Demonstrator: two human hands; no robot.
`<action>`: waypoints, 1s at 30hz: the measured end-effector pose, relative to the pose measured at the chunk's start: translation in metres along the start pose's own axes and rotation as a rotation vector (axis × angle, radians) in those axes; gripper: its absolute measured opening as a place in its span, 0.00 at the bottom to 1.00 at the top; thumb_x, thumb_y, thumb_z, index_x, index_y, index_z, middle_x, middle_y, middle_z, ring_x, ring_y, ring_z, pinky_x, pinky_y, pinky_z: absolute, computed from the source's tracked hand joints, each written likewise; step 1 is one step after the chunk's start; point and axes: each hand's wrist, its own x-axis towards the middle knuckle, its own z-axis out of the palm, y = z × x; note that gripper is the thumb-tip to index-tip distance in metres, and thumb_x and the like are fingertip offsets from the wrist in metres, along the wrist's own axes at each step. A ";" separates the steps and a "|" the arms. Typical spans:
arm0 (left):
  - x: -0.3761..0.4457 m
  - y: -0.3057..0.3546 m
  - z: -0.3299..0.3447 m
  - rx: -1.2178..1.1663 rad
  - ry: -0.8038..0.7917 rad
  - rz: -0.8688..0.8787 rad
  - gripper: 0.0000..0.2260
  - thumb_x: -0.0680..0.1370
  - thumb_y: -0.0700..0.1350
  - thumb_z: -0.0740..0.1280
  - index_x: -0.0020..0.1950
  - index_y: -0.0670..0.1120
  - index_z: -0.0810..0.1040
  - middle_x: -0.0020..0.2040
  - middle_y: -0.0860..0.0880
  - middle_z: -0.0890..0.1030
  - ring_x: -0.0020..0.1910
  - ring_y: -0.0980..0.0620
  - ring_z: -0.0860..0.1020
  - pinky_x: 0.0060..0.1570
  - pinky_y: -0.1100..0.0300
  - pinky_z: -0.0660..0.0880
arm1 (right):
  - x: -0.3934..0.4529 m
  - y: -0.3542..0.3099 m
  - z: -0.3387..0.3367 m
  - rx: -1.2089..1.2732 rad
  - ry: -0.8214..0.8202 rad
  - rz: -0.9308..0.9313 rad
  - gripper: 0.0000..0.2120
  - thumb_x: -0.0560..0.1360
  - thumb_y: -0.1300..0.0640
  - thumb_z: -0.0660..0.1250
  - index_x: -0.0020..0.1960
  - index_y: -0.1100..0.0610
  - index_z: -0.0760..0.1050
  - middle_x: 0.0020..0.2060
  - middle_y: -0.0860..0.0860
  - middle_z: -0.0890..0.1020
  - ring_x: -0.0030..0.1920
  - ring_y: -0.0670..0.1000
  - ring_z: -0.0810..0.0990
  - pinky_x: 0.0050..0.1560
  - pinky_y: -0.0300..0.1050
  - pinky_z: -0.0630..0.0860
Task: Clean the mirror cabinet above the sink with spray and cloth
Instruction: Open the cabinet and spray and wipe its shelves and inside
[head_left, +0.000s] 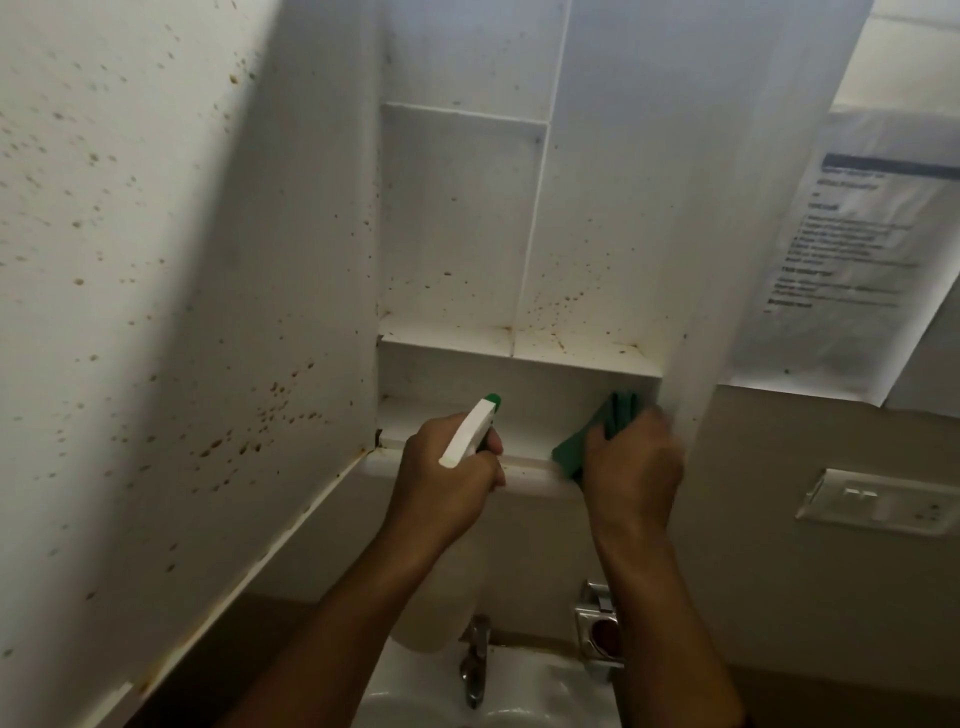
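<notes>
Open cabinet (467, 234) stained | left hand (447, 488) grips sprayer (470, 431) | right hand (631, 467) holds cloth (587, 441)

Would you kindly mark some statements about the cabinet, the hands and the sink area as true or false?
1. The left hand holds a spray bottle with a green nozzle. True.
2. The right hand holds a yellow sponge. False: it holds a green cloth on the bottom shelf.
3. The cabinet door on the left is open and dotted with brown spots. True.
4. The printed paper sheet lies in the sink. False: it hangs on the right, above the wall switch plate.
5. A faucet shows below the hands. True.
</notes>
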 end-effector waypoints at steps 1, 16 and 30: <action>-0.001 -0.002 -0.003 0.001 0.005 -0.001 0.06 0.76 0.36 0.67 0.43 0.46 0.80 0.40 0.44 0.83 0.40 0.52 0.83 0.30 0.67 0.73 | 0.001 -0.005 0.008 -0.006 -0.021 0.000 0.15 0.77 0.56 0.69 0.59 0.64 0.74 0.52 0.61 0.81 0.51 0.60 0.81 0.47 0.45 0.77; -0.027 -0.019 -0.044 -0.075 0.090 -0.012 0.07 0.76 0.35 0.68 0.43 0.46 0.80 0.40 0.46 0.84 0.38 0.57 0.83 0.29 0.70 0.73 | -0.003 -0.059 0.095 0.355 -0.162 -0.049 0.15 0.76 0.71 0.61 0.62 0.63 0.74 0.42 0.49 0.76 0.43 0.50 0.78 0.40 0.20 0.67; -0.039 -0.028 -0.052 -0.126 0.191 -0.107 0.06 0.75 0.35 0.67 0.44 0.45 0.81 0.38 0.47 0.84 0.43 0.49 0.83 0.32 0.60 0.73 | -0.022 -0.100 0.153 0.058 -0.500 -0.732 0.14 0.77 0.64 0.64 0.63 0.57 0.76 0.54 0.59 0.81 0.52 0.59 0.80 0.53 0.48 0.78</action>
